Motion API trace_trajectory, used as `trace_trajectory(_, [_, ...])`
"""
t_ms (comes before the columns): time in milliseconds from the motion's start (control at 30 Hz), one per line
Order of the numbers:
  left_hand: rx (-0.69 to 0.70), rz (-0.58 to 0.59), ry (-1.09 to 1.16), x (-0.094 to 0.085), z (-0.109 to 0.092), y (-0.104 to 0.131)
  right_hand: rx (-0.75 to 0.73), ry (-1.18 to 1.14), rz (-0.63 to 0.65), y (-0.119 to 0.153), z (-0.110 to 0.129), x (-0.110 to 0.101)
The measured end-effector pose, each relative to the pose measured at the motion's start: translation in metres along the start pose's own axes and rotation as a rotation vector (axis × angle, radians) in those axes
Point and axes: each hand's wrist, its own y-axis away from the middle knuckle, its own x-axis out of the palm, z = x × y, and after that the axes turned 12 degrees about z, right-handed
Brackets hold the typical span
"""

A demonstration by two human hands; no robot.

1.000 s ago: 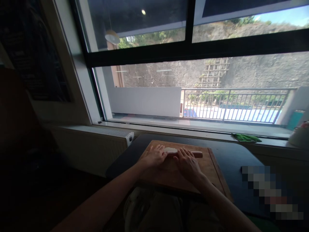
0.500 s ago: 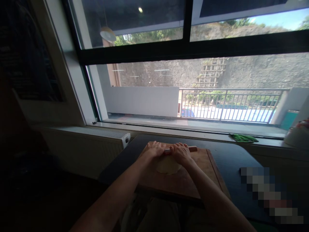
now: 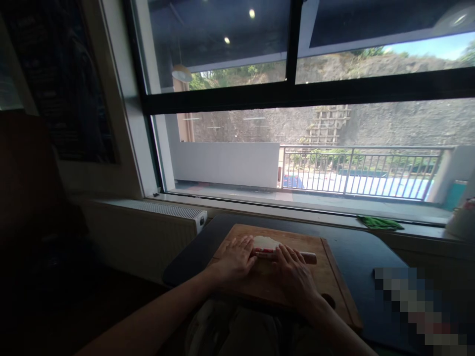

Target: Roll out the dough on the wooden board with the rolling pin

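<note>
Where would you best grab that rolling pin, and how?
Probably by the right end of the rolling pin, coming from the right with fingers curled over the top: it is round, lies flat on the board and sticks out bare past the right hand.

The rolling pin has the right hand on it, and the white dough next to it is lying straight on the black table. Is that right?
Not quite: the white dough is lying on the wooden board, not straight on the black table. The head view shows it. The rolling pin does have the right hand on it.
</note>
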Motion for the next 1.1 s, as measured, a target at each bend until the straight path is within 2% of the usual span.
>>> trace_trajectory(100, [-0.080, 0.018, 0.014, 0.002, 0.002, -0.019, 0.057, -0.001, 0.044, -0.022, -0.005, 0.003])
trace_trajectory(200, [-0.149, 0.076, 0.058, -0.003, 0.005, -0.052, 0.151, -0.018, 0.123, -0.054, -0.014, 0.003])
trace_trajectory(333, [-0.232, 0.134, 0.081, -0.012, 0.012, -0.094, 0.205, -0.028, 0.209, -0.093, -0.033, 0.002])
trace_trajectory(433, [-0.253, 0.145, 0.083, -0.013, 0.017, -0.115, 0.238, -0.029, 0.252, -0.110, -0.045, 0.005])
trace_trajectory(500, [-0.241, 0.154, 0.081, -0.013, 0.018, -0.120, 0.246, -0.029, 0.260, -0.113, -0.049, 0.008])
trace_trajectory(633, [-0.192, 0.163, 0.080, -0.015, 0.015, -0.108, 0.214, -0.025, 0.220, -0.097, -0.046, 0.006])
trace_trajectory(867, [-0.092, 0.108, 0.099, -0.020, -0.002, -0.053, 0.130, 0.001, 0.087, -0.034, -0.024, -0.008])
trace_trajectory(1000, [-0.029, 0.081, 0.076, -0.021, -0.008, -0.026, 0.087, 0.034, 0.023, -0.005, -0.014, -0.002])
trace_trajectory(1100, [0.019, 0.090, 0.080, -0.018, -0.008, -0.019, 0.063, 0.042, 0.015, 0.003, -0.013, 0.003])
